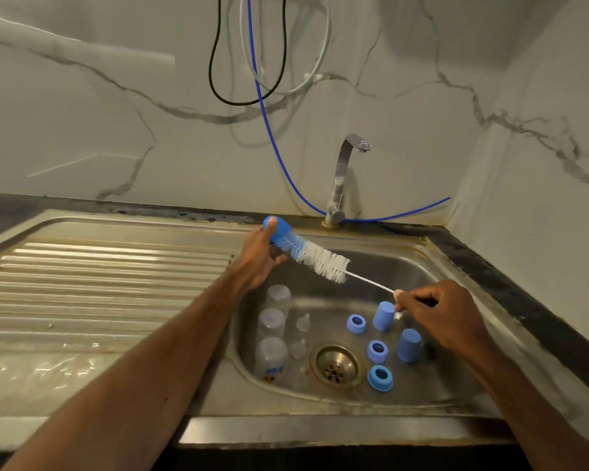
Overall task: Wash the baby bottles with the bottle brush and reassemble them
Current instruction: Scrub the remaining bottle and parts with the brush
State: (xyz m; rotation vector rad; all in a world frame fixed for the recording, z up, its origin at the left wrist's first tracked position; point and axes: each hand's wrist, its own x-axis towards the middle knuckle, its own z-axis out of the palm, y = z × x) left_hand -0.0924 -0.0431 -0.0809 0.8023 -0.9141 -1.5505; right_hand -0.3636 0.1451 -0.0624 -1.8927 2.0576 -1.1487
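right hand (436, 314) pinching bottle brush (317, 258) wire, left hand (261, 254) gripping tip near sink rim (381, 240)

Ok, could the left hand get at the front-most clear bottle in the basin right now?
Probably, once freed: the left hand has its grip on the brush tip, but the bottle lies uncovered below it, nothing between.

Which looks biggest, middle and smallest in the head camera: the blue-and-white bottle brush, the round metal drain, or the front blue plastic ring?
1. blue-and-white bottle brush, clearly longest
2. round metal drain
3. front blue plastic ring
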